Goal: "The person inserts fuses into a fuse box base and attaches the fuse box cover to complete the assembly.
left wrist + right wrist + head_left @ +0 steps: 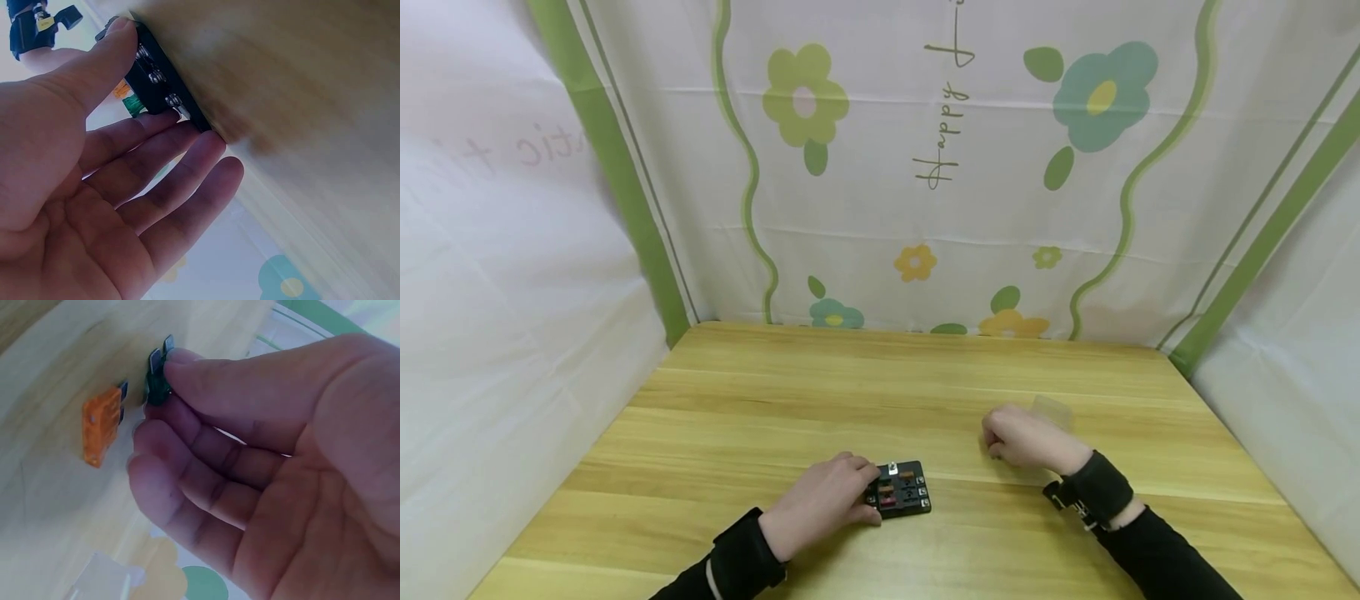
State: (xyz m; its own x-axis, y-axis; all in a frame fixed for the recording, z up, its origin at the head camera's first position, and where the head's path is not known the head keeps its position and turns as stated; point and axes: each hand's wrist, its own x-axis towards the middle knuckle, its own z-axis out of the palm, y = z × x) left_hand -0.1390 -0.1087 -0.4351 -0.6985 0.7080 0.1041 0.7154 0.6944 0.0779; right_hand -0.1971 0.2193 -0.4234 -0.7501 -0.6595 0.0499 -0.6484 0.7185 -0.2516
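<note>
My left hand [823, 500] grips the left side of a black fuse block [912, 492] lying on the table, thumb at the near edge and fingers at the far one. Orange and red blade fuses sit in the block's slots, and screw terminals line its sides. In the left wrist view, a green fuse [133, 104] also shows in the block. Further right, my right hand [1030, 437] is low over the table. Between thumb and forefinger it pinches a green blade fuse [157, 387], metal prongs outward. An orange blade fuse [101, 428] lies on the table beside those fingertips.
A small clear plastic container [1052, 410] stands just behind my right hand. The wooden table [760, 400] runs back to a white floral cloth [865, 208], and more white cloth hangs along the left and right sides.
</note>
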